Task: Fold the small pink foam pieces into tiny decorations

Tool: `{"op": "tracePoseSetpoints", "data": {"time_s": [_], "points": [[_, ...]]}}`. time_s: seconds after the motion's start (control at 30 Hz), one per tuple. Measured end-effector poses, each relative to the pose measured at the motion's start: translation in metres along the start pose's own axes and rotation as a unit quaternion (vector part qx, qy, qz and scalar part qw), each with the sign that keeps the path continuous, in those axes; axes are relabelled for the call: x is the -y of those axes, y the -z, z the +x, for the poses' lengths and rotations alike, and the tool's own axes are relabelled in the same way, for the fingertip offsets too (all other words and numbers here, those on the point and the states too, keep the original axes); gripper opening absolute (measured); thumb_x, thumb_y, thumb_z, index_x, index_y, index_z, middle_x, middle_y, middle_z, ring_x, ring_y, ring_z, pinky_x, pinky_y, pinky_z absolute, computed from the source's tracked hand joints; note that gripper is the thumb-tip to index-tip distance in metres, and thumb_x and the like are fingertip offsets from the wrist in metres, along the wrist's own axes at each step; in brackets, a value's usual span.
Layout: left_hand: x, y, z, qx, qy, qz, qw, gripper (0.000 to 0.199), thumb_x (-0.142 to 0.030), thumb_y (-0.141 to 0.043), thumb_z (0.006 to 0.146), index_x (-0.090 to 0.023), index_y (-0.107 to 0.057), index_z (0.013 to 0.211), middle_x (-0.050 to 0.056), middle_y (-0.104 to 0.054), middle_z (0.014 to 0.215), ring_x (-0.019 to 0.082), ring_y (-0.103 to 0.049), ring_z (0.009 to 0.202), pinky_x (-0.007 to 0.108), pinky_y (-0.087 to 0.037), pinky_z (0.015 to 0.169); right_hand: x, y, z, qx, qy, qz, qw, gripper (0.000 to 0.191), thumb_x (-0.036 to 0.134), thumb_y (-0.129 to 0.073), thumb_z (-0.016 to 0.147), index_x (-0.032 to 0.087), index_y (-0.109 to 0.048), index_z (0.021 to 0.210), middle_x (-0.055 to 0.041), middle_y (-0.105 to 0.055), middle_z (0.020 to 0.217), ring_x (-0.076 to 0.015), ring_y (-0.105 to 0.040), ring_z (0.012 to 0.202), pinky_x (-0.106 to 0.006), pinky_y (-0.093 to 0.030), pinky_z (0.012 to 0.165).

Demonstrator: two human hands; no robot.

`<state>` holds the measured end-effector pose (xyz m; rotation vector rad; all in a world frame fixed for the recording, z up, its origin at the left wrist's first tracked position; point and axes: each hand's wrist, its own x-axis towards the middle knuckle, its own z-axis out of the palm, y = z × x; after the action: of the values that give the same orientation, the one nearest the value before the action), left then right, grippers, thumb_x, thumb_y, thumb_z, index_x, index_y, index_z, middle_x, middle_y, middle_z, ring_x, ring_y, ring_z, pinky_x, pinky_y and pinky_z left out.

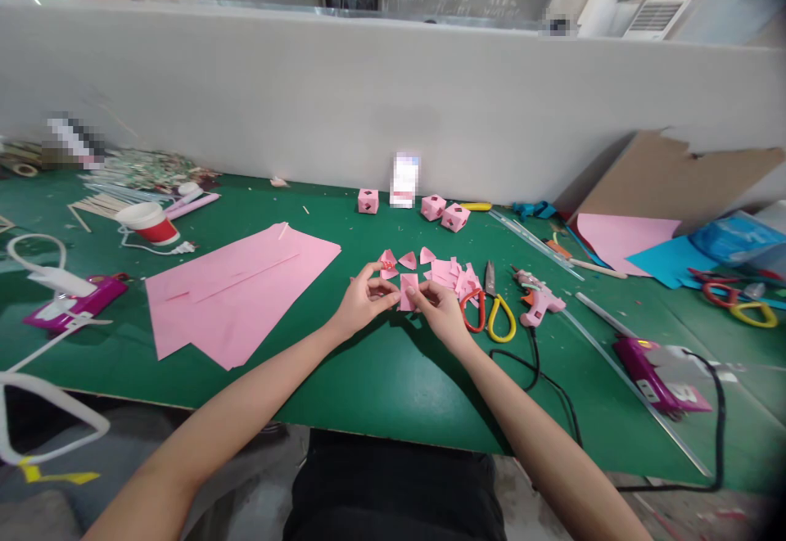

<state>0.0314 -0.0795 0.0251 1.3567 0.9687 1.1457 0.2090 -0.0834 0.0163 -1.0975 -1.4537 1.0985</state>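
A small rectangle of pink paper (pixel 408 292) is held upright over the green table in front of me. My right hand (pixel 437 305) pinches its right side between thumb and fingers. My left hand (pixel 368 295) is at its left edge, with thumb and fingertips closed on that side. Just beyond the hands lie several folded pink paper pieces (pixel 408 260). A pile of cut pink paper scraps (pixel 447 272) sits beside my right hand. Scissors (pixel 503 317) with one red and one yellow handle loop lie right of it.
Pink paper cubes (pixel 454 217) and a phone (pixel 404 181) stand along the partition. To the right are a glue gun (pixel 541 299) with a black cord and a purple power strip (pixel 660 377). Large pink sheets (pixel 246 295) and a paper cup (pixel 149 223) are on the left.
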Motion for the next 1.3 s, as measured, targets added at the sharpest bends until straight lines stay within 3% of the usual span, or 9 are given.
{"op": "tracePoseSetpoints", "data": {"time_s": [0.37, 0.53, 0.77, 1.3], "points": [[0.005, 0.002, 0.003, -0.025, 0.002, 0.023, 0.999, 0.062, -0.034, -0.08, 0.071, -0.017, -0.047, 0.12, 0.004, -0.072, 0.085, 0.018, -0.071, 0.077, 0.03, -0.057, 0.072, 0.001, -0.002, -0.002, -0.01, 0.017, -0.054, 0.998, 0.035, 0.053, -0.067, 0.08, 0.018, -0.067, 0.08, -0.0043, -0.069, 0.075, -0.0181, -0.063, 0.068, -0.028, -0.049, 0.06], [0.005, 0.002, 0.0, 0.004, -0.031, 0.073, 0.997, 0.057, -0.034, -0.077, 0.075, -0.018, -0.046, 0.121, 0.003, -0.073, 0.084, 0.017, -0.071, 0.076, 0.03, -0.056, 0.073, 0.005, -0.001, -0.001, -0.016, 0.004, -0.01, 1.0, 0.038, 0.053, -0.07, 0.078, 0.018, -0.072, 0.092, -0.008, -0.074, 0.089, -0.0205, -0.067, 0.078, -0.029, -0.051, 0.063], [0.005, 0.0, -0.003, 0.016, -0.055, 0.109, 0.992, 0.056, -0.038, -0.075, 0.078, -0.019, -0.047, 0.122, 0.003, -0.073, 0.085, 0.018, -0.072, 0.078, 0.031, -0.057, 0.075, 0.007, 0.001, -0.002, -0.017, -0.007, 0.02, 1.0, 0.036, 0.053, -0.072, 0.077, 0.017, -0.074, 0.083, -0.0054, -0.071, 0.072, -0.0176, -0.063, 0.065, -0.029, -0.047, 0.06], [0.005, 0.0, -0.004, 0.028, -0.053, 0.098, 0.993, 0.055, -0.034, -0.075, 0.079, -0.019, -0.047, 0.123, 0.004, -0.073, 0.085, 0.017, -0.071, 0.078, 0.032, -0.055, 0.077, 0.01, 0.0, -0.004, -0.019, -0.005, 0.02, 1.0, 0.033, 0.049, -0.07, 0.08, 0.016, -0.073, 0.082, -0.0033, -0.068, 0.066, -0.016, -0.059, 0.062, -0.028, -0.045, 0.059]]}}
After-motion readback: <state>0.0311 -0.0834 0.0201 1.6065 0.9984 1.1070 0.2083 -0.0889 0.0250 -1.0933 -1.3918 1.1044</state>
